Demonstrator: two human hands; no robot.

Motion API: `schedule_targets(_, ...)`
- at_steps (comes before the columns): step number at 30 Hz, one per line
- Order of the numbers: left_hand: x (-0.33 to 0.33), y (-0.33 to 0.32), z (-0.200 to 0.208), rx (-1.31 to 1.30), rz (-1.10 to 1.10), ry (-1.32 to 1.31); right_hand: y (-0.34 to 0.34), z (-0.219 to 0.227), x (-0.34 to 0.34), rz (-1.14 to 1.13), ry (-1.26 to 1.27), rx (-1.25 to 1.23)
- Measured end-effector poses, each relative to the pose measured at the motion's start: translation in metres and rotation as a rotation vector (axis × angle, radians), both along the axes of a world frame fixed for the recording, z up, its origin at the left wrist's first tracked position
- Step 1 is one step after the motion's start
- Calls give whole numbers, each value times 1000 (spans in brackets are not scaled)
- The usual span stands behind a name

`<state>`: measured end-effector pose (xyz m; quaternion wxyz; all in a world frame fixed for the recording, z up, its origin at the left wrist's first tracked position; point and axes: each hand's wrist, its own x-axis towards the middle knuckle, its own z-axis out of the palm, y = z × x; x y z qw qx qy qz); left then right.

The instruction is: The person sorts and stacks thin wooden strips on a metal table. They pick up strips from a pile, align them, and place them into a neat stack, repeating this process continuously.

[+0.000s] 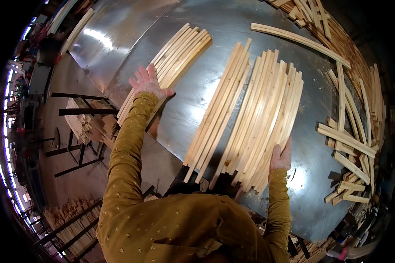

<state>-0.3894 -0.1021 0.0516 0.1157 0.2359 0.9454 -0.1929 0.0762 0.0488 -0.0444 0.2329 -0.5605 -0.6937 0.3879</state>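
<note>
My left hand (146,83) lies with spread fingers on the narrow bundle of light wood strips (182,52) at the left, its thumb at the bundle's right edge. Against the right side of a wider row of strips (263,118) rests my right hand (281,157), with thumb and fingers apart and no grip around any single strip; its fingers are partly hidden by the edge. Between the two lies another group of strips (219,107), side by side lengthwise. The near ends of the middle and right groups stick out past the table's front edge.
A shiny metal table (314,118) carries the strips. One long strip (300,41) lies across the far right. Loose, crossed offcuts (346,140) pile up along the right edge. Wood stacks (90,120) on black racks stand at the left, with another stack (72,223) lower left.
</note>
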Motion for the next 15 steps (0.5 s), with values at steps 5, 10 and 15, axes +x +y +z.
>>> schedule_targets(5,-27,-19,-5,44,8,-183,-13,11,-24,29,-125,44)
schedule_targets(10,-53,-14,14,85,27,-216,-30,-7,-43,5,-130,95)
schedule_targets(15,-148,-32,17,61,76,-120,-54,-9,-94,-37,-98,106)
